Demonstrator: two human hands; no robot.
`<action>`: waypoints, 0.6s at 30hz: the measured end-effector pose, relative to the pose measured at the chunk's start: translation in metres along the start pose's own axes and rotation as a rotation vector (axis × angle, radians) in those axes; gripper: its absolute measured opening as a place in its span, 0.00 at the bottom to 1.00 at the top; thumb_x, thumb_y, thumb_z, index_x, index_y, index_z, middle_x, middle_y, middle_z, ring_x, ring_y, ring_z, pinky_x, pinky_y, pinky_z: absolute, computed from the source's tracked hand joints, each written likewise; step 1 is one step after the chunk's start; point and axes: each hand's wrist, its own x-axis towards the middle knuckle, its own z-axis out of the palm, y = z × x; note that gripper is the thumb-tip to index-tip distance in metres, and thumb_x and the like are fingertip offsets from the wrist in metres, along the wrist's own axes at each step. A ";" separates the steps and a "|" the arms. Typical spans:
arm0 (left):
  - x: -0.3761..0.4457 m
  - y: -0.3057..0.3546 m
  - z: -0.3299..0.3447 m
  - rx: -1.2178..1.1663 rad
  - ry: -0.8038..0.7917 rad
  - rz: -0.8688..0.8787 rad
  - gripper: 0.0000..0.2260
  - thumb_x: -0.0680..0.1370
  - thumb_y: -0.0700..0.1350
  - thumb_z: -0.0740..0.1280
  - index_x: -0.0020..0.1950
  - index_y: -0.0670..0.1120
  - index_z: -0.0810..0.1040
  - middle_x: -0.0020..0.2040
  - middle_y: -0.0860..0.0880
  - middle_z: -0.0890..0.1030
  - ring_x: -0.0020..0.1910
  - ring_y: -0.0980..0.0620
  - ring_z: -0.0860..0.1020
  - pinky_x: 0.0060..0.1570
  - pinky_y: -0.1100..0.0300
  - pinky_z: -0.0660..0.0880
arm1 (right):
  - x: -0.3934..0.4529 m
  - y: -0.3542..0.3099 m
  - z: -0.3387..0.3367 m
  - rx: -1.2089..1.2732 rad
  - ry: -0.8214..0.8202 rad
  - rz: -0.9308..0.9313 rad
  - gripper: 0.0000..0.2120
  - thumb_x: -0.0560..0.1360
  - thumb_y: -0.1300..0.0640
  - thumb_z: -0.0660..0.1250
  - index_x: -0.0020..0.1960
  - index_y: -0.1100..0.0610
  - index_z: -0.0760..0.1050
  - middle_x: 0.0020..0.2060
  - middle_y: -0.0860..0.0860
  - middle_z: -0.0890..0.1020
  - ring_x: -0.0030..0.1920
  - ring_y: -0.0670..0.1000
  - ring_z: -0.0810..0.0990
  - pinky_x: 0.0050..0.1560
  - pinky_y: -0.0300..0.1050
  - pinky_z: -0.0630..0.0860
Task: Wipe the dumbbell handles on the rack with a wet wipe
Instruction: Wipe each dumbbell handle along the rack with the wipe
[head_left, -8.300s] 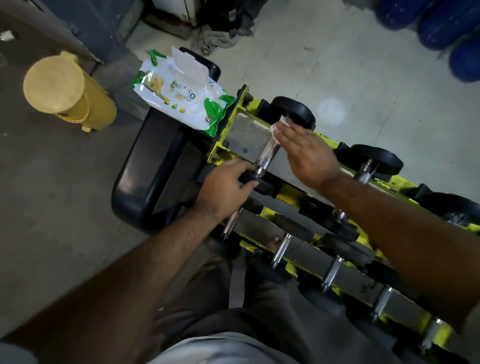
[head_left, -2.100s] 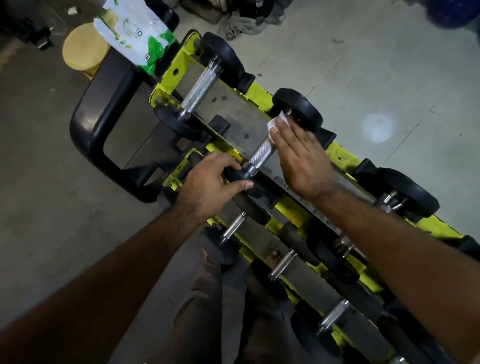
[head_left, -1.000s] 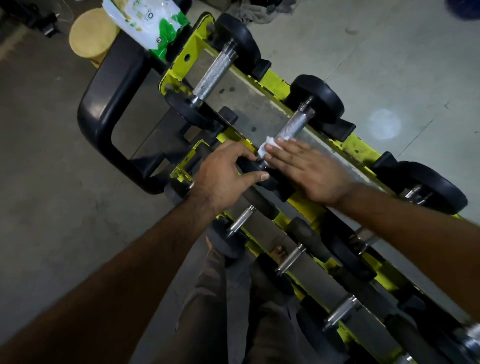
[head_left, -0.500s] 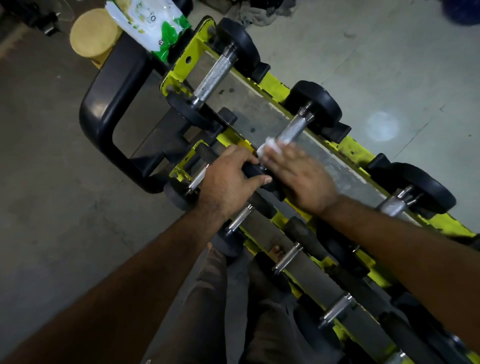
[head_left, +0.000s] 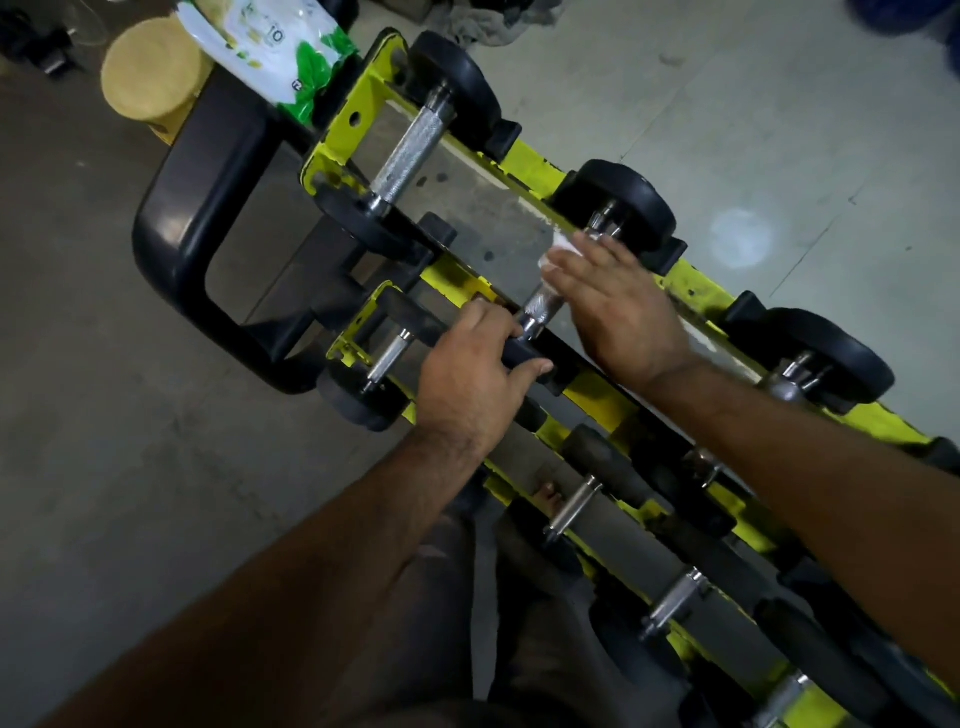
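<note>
- Head view, looking down on a yellow-green rack (head_left: 535, 161) running from upper left to lower right, carrying dumbbells on two tiers over a grey floor (head_left: 779, 130).
- Left hand (head_left: 467, 379) gripping the near black end (head_left: 524, 358) of the second dumbbell on the upper tier; fingers curling over the weight's top, thumb pressing along its near edge.
- Right hand (head_left: 618, 306) lying over the knurled handle (head_left: 540, 304) of that dumbbell with fingers straight and close together, pressing a white wet wipe (head_left: 558, 249) against the bar's far part, close to the far black weight (head_left: 623, 202); only a crumpled corner of the wipe peeking out past the fingertips.
- Sitting bare at the rack's upper-left end, another dumbbell handle (head_left: 410, 145); smaller dumbbells (head_left: 574, 506) lining the lower tier.
- Resting beyond the rack's end, a white and green wipes pack (head_left: 270, 47); beside it a yellow cylindrical container (head_left: 150, 73); curving below them, a black frame loop (head_left: 182, 218).
- Showing at the bottom, trousered legs (head_left: 467, 613) and a bare toe (head_left: 548, 491).
</note>
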 end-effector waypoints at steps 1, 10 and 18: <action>-0.001 0.000 0.001 0.004 0.001 0.010 0.18 0.69 0.54 0.78 0.51 0.47 0.79 0.55 0.51 0.76 0.52 0.51 0.78 0.49 0.57 0.76 | -0.005 -0.011 0.003 0.011 -0.024 -0.036 0.20 0.81 0.61 0.59 0.72 0.62 0.73 0.71 0.59 0.74 0.74 0.60 0.69 0.77 0.59 0.60; -0.003 -0.009 0.005 0.146 -0.014 0.140 0.21 0.73 0.57 0.73 0.58 0.45 0.78 0.59 0.46 0.77 0.65 0.46 0.74 0.58 0.53 0.76 | -0.007 -0.024 -0.006 -0.006 -0.061 -0.020 0.21 0.80 0.61 0.60 0.72 0.63 0.72 0.71 0.62 0.73 0.73 0.62 0.71 0.75 0.59 0.64; 0.019 -0.034 -0.024 -0.251 -0.055 0.126 0.10 0.76 0.46 0.72 0.55 0.45 0.82 0.53 0.52 0.81 0.51 0.57 0.77 0.51 0.62 0.76 | 0.005 -0.022 -0.016 -0.141 -0.102 0.145 0.22 0.79 0.64 0.58 0.72 0.61 0.73 0.70 0.58 0.75 0.73 0.60 0.71 0.74 0.60 0.65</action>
